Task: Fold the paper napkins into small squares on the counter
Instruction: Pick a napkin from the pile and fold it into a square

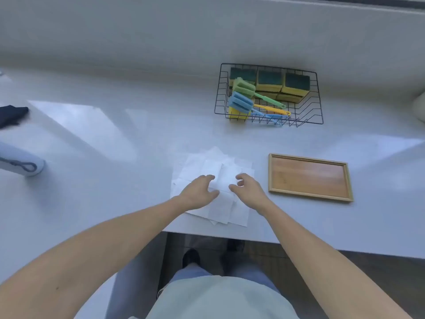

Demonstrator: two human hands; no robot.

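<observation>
A loose pile of white paper napkins [207, 166] lies on the white counter [115, 146], close to its front edge. Several sheets overlap at odd angles. My left hand [199, 193] rests over the left part of the pile with its fingers spread and curved. My right hand [249, 189] hovers over the right part, fingers apart and bent. Between the two hands sits one smaller napkin sheet [224, 178], and both sets of fingertips touch or nearly touch its edges. Neither hand clearly grips anything.
A wooden tray [308, 158] lies just right of the pile. Behind it stands a black wire basket [318, 97] with sponges and sponge brushes. A pale cylinder [27, 164] and a dark cloth [11, 115] sit at the far left. The counter's front edge runs just below the napkins.
</observation>
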